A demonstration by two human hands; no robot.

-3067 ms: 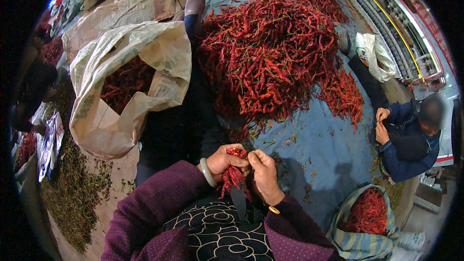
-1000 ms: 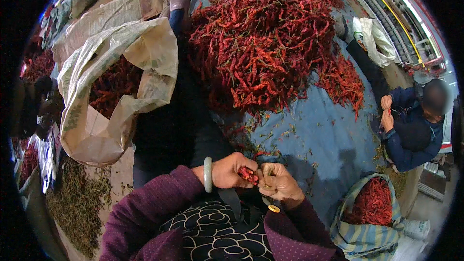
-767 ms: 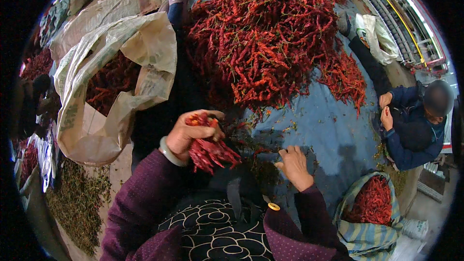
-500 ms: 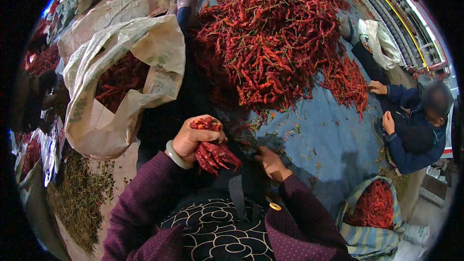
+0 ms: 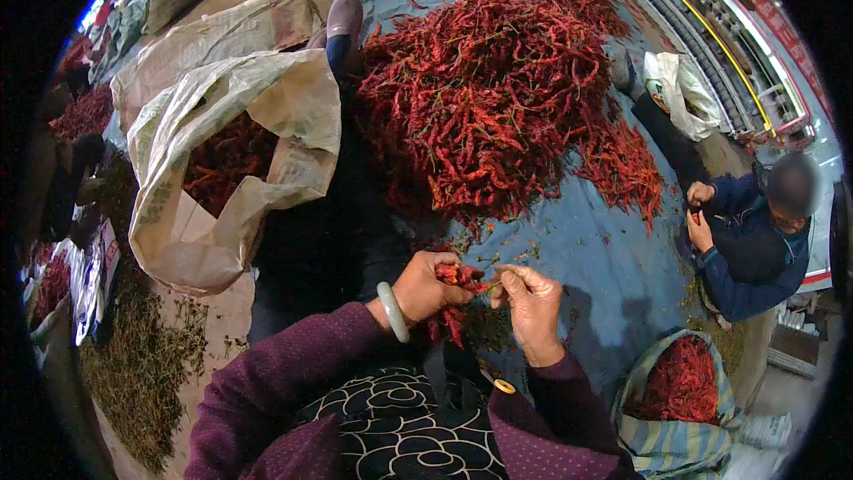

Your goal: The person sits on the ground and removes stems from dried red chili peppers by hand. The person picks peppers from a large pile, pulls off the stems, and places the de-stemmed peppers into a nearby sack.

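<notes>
Low in the middle, my left hand [image 5: 423, 289] grips a bunch of dried red chilies [image 5: 449, 318], with a pale bangle on that wrist. Just to its right my right hand [image 5: 533, 302] has thumb and forefinger pinched on a thin green chili stem [image 5: 489, 286] at the bunch's edge. Beyond my hands a large heap of red chilies [image 5: 484, 98] lies on a blue tarp [image 5: 613, 293]. At my left is an open whitish woven sack [image 5: 160, 222] with darker chilies inside, beside my outstretched dark-trousered leg.
At right a seated co-worker [image 5: 746, 267] in dark clothes works with both hands. A striped sack [image 5: 666, 440] of chilies stands bottom right, a white bag [image 5: 689, 89] farther back, long rails [image 5: 737, 80] behind. Stem debris [image 5: 133, 373] covers the lower-left floor.
My right hand has risen from lower down to the bunch and now pinches a stem. My left hand has moved right with the chilies. The co-worker's hands have come together.
</notes>
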